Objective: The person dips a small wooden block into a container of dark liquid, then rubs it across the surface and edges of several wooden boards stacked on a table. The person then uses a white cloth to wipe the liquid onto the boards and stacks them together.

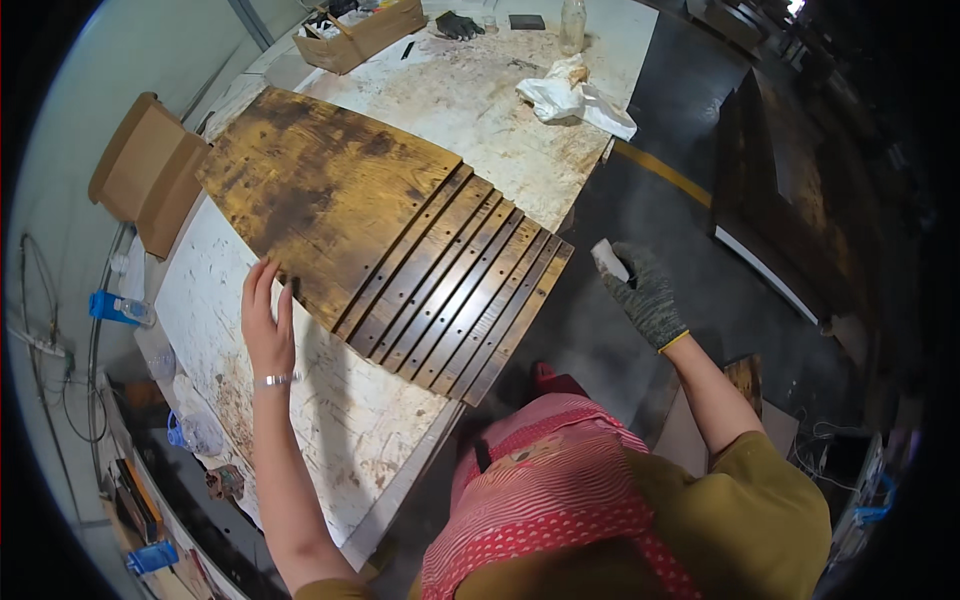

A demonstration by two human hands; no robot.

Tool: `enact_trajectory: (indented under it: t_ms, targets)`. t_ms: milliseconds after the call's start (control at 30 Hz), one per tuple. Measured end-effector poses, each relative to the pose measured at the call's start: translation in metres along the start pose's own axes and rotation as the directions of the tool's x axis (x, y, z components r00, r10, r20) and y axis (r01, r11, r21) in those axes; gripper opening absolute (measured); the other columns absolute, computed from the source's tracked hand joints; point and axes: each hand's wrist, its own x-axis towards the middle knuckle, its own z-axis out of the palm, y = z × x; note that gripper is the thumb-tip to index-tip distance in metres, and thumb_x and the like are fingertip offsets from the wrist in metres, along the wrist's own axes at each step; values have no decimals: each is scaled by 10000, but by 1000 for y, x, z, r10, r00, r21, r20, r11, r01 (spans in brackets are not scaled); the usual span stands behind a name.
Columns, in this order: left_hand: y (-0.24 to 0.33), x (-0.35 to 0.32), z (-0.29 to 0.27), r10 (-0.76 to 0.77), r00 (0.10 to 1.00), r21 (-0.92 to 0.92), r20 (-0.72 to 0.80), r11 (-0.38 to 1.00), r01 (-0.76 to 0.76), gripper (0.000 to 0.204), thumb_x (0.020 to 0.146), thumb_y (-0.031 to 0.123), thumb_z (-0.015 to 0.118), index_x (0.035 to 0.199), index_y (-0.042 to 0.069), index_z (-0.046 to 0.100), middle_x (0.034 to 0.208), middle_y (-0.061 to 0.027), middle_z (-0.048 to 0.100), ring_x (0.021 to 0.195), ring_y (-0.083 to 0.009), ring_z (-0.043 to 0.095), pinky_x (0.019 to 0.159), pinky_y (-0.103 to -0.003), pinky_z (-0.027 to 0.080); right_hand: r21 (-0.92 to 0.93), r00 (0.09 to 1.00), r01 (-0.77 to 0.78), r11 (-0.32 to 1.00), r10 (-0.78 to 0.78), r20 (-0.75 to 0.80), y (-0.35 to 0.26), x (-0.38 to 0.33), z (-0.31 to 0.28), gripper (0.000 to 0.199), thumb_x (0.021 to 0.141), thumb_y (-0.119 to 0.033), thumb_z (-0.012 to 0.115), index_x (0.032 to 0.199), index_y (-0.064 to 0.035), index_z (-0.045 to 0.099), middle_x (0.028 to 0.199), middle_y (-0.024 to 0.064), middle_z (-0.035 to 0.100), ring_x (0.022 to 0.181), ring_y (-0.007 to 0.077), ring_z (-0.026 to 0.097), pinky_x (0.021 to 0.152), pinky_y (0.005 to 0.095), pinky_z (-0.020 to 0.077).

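Several brown-stained wooden boards (pixel 330 180) lie in a stepped stack on the table, their front edges fanned toward me and dotted with small dark holes. My left hand (pixel 268 318), bare with a silver band at the wrist, is at the left edge of the top board. Its fingers are stretched out and hold nothing; the tips reach the board's edge. My right hand (pixel 648 298) wears a dark grey knit glove and is off to the right of the stack, over the floor. Between its thumb and fingers is a small whitish block (pixel 608 260), whose exact kind I cannot make out.
The stained white table (pixel 370 455) carries a crumpled white cloth (pixel 570 98), a glass bottle (pixel 572 25), a dark glove (pixel 459 26) and a cardboard box (pixel 362 38). An open carton (pixel 150 175) stands at the left. More dark boards (pixel 775 200) are stacked at the right.
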Motion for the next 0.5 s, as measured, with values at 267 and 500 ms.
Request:
enact_trajectory:
  t_ms: [267,500]
  targets:
    - [13,29,25,-104,957,174,270,983,57,298,908,171,544,1194,106,592,1240,-83,573,1064,-275,586,895,-341,465,11,987,145,989,-146,64,-2,29,5,424,758,-229,682,1134,-58,585,1025,160,590,941,331,581,821,412,473]
    - [10,26,27,-143,952,166,270,981,101,294,910,182,533,1189,119,604,1244,-78,573,1046,-282,592,882,-349,474,-94,927,370,924,-359,109,-30,1,24,288,797,-246,613,1022,-66,617,909,170,592,862,327,581,735,420,472]
